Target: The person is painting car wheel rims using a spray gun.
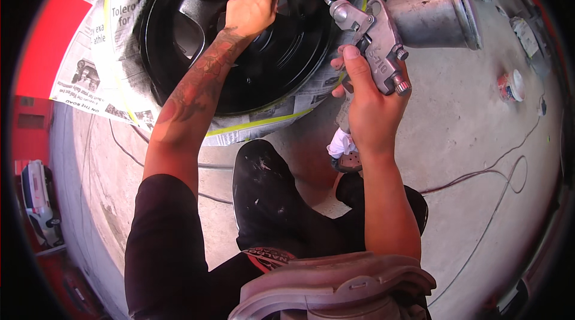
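A glossy black car wheel (239, 95) lies face up in front of me, with newspaper (120, 38) and yellow-green masking tape around it. Over its spokes, my left hand (251, 11) is closed in a fist. Its fingertips are hidden, so whatever it grips, if anything, I cannot make out. To the right of the wheel, my right hand (374, 110) is wrapped around a metal spray gun (383, 62), thumb along its body. The gun's nozzle points left toward the wheel, and a grey metal paint cup (428, 14) sticks out on its right side.
Hoses (479, 173) trail across the concrete floor (461, 116) at right, more at left under the newspaper. A small tub (512, 86) stands at far right. A red surface (45, 47) and a white car (39, 200) are at far left. A respirator (335, 284) shows at the lower edge.
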A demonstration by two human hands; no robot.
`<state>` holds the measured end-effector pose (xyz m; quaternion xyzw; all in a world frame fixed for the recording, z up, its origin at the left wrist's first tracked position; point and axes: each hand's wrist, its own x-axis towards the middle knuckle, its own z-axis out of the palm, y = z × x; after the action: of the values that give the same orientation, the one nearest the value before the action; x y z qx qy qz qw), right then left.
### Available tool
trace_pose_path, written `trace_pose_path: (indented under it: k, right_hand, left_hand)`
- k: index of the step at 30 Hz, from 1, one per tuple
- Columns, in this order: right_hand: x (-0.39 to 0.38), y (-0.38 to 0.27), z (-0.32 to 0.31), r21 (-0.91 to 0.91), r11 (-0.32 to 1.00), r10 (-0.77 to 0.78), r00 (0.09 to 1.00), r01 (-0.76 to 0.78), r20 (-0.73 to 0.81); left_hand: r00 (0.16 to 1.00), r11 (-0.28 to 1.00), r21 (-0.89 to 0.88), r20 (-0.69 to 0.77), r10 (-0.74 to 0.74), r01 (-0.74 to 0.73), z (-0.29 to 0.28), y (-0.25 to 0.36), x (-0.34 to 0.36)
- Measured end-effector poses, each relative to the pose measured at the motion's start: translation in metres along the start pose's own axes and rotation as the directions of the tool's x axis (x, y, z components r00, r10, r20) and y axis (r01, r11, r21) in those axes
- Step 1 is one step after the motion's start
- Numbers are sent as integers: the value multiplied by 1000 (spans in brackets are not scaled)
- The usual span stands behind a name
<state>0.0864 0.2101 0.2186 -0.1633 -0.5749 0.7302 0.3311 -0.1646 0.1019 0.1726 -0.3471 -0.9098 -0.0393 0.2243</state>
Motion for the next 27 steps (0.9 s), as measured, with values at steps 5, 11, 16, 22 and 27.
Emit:
trace_pose_path:
  k: [5,11,16,22,27]
  right_hand:
    - [3,3,2,9,1000,-7,1000,7,8]
    - [1,7,5,45,997,67,997,-68,41]
    - [2,6,1,29,1000,4,998,-6,62]
    - [3,3,1,33,999,22,998,-24,51]
    - [4,4,0,27,999,23,999,-24,35]
  left_hand:
    - [930,856,-395,-13,-367,333,-7,-12,36]
    - [748,301,-827,200,-633,475,-10,-20,75]
    - [775,320,-826,204,-598,464,5,-20,71]
    - [732,131,-883,282,-620,450,10,-31,76]
    - [814,384,-753,337,-473,535,6,-12,68]
